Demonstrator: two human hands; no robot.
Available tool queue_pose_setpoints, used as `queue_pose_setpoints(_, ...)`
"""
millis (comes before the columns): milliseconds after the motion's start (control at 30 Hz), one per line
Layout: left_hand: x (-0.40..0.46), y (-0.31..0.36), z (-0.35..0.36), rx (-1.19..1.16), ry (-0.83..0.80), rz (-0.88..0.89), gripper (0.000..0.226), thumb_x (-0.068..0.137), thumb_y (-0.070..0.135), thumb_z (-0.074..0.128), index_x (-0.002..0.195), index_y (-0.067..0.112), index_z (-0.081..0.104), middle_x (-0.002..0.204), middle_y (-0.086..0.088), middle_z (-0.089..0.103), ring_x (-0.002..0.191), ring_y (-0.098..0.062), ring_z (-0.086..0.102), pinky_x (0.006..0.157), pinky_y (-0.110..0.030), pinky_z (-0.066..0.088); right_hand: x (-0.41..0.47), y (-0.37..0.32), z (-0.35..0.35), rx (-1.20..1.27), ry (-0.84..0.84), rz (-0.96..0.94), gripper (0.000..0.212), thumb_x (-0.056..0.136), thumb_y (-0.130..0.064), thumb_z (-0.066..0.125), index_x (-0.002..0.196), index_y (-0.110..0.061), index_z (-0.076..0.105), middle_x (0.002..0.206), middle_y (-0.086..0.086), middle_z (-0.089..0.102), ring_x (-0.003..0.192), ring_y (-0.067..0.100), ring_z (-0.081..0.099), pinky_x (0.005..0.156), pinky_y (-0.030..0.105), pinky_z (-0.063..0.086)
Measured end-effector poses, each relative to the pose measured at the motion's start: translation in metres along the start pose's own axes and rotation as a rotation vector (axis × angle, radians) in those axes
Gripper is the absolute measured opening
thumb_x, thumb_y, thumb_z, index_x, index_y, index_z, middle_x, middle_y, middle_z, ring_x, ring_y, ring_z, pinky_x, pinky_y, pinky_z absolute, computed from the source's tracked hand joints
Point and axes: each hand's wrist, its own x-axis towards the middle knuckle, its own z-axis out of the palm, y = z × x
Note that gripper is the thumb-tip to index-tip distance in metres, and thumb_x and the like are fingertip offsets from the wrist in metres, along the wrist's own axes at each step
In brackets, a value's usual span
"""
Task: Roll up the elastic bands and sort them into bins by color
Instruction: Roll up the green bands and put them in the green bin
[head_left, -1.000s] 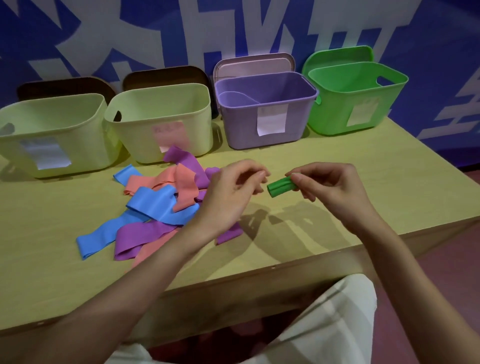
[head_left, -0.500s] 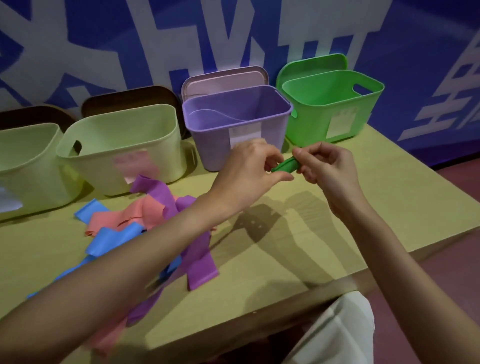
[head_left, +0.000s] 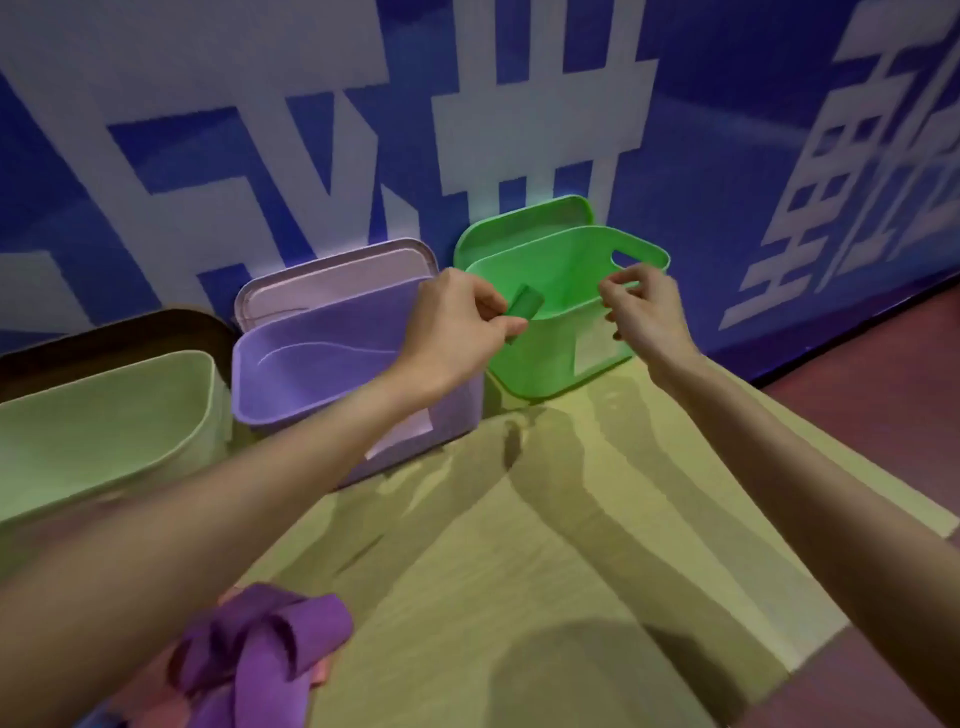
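My left hand (head_left: 457, 327) pinches a rolled green elastic band (head_left: 525, 305) between thumb and fingers, holding it over the left front corner of the green bin (head_left: 540, 358). My right hand (head_left: 647, 309) hovers at the bin's front right rim with its fingers loosely curled and nothing in them. A crumpled purple band (head_left: 270, 644) lies near the bottom left on the table (head_left: 571, 519), on top of a pink band (head_left: 319, 670). The other loose bands are out of view.
A purple bin (head_left: 332, 384) stands left of the green one, with a pale green bin (head_left: 104, 431) further left. Lids lean against the blue wall behind the bins. The table's right edge drops to a red floor.
The roll has passed from my right hand to my left hand. Both hands have moved forward and up from the table's middle to the green bin. The view has moved closer to the bins.
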Motion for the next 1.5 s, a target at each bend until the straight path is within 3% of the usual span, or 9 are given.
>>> queue_pose_setpoints(167, 0.070, 0.007, 0.028, -0.109, -0.033, -0.142, 0.020, 0.069, 0.025, 0.084, 0.058, 0.022, 0.068, 0.070, -0.006, 0.073, 0.073, -0.021, 0.070, 0.076, -0.039, 0.058, 0.088, 0.016, -0.003, -0.459, 0.124, 0.084, 0.036, 0.092, -0.023, 0.055, 0.124, -0.005, 0.051, 0.134, 0.025, 0.038, 0.125, 0.042, 0.038, 0.104, 0.041, 0.033)
queue_pose_setpoints(367, 0.124, 0.009, 0.083, -0.152, -0.131, -0.362, 0.024, 0.072, 0.022, 0.084, 0.074, 0.003, 0.070, 0.068, -0.011, 0.072, 0.065, -0.021, 0.071, 0.071, -0.037, 0.060, 0.138, 0.021, 0.001, -0.848, 0.086, 0.019, 0.043, 0.090, -0.024, 0.059, 0.123, 0.000, 0.045, 0.133, 0.025, 0.039, 0.124, 0.040, 0.035, 0.102, 0.043, 0.031)
queue_pose_setpoints(600, 0.146, 0.003, 0.139, -0.189, -0.282, -0.582, 0.018, 0.079, 0.003, 0.073, 0.068, -0.001, 0.060, 0.075, -0.014, 0.072, 0.054, -0.025, 0.067, 0.060, -0.041, 0.060, 0.150, 0.041, 0.001, -0.945, -0.040, -0.072, 0.032, 0.093, -0.020, 0.051, 0.119, -0.001, 0.045, 0.127, 0.020, 0.050, 0.120, 0.038, 0.044, 0.095, 0.043, 0.038)
queue_pose_setpoints(800, 0.161, -0.004, 0.154, -0.066, -0.343, -0.583, 0.012, 0.081, 0.002, 0.064, 0.069, -0.002, 0.066, 0.044, -0.007, 0.061, 0.039, -0.022, 0.060, 0.055, -0.040, 0.060, 0.151, 0.044, 0.002, -0.957, -0.029, -0.086, 0.030, 0.089, -0.020, 0.056, 0.112, -0.004, 0.046, 0.121, 0.017, 0.053, 0.114, 0.035, 0.047, 0.090, 0.041, 0.039)
queue_pose_setpoints(1000, 0.167, -0.004, 0.162, 0.090, -0.473, -0.599, 0.016, 0.080, 0.000, 0.063, 0.065, -0.001, 0.060, 0.031, -0.005, 0.051, 0.025, -0.018, 0.052, 0.031, -0.025, 0.047, 0.153, 0.043, 0.003, -0.948, -0.036, -0.073, 0.033, 0.089, -0.019, 0.057, 0.115, -0.004, 0.046, 0.123, 0.016, 0.052, 0.117, 0.035, 0.046, 0.091, 0.041, 0.039)
queue_pose_setpoints(1133, 0.174, -0.012, 0.171, 0.165, -0.575, -0.638, 0.015, 0.082, 0.002, 0.065, 0.070, -0.004, 0.057, 0.032, -0.009, 0.052, 0.025, -0.018, 0.051, 0.046, -0.026, 0.052, 0.155, 0.042, 0.003, -0.942, -0.040, -0.068, 0.033, 0.088, -0.020, 0.058, 0.115, -0.004, 0.047, 0.122, 0.015, 0.052, 0.116, 0.034, 0.046, 0.091, 0.040, 0.039)
queue_pose_setpoints(1267, 0.177, -0.019, 0.184, 0.210, -0.564, -0.587, 0.020, 0.082, 0.006, 0.065, 0.065, 0.001, 0.055, 0.049, -0.008, 0.058, 0.041, -0.017, 0.055, 0.073, -0.030, 0.058, 0.154, 0.041, 0.003, -0.938, -0.038, -0.065, 0.031, 0.087, -0.019, 0.059, 0.113, -0.004, 0.047, 0.120, 0.015, 0.053, 0.114, 0.034, 0.047, 0.089, 0.040, 0.040)
queue_pose_setpoints(1367, 0.179, -0.022, 0.189, 0.242, -0.642, -0.556, 0.021, 0.087, 0.009, 0.057, 0.067, 0.004, 0.053, 0.064, -0.007, 0.053, 0.051, -0.017, 0.048, 0.070, -0.027, 0.050, 0.154, 0.041, 0.003, -0.931, -0.043, -0.064, 0.031, 0.087, -0.019, 0.059, 0.112, -0.004, 0.048, 0.120, 0.015, 0.053, 0.114, 0.034, 0.047, 0.089, 0.039, 0.040)
queue_pose_setpoints(1500, 0.182, -0.023, 0.182, 0.277, -0.772, -0.544, 0.029, 0.097, 0.013, 0.046, 0.113, -0.007, 0.059, 0.110, -0.015, 0.065, 0.055, -0.021, 0.048, 0.073, -0.031, 0.049, 0.154, 0.041, 0.003, -0.945, -0.047, -0.066, 0.031, 0.088, -0.020, 0.059, 0.113, -0.004, 0.047, 0.120, 0.015, 0.053, 0.114, 0.034, 0.047, 0.089, 0.039, 0.040)
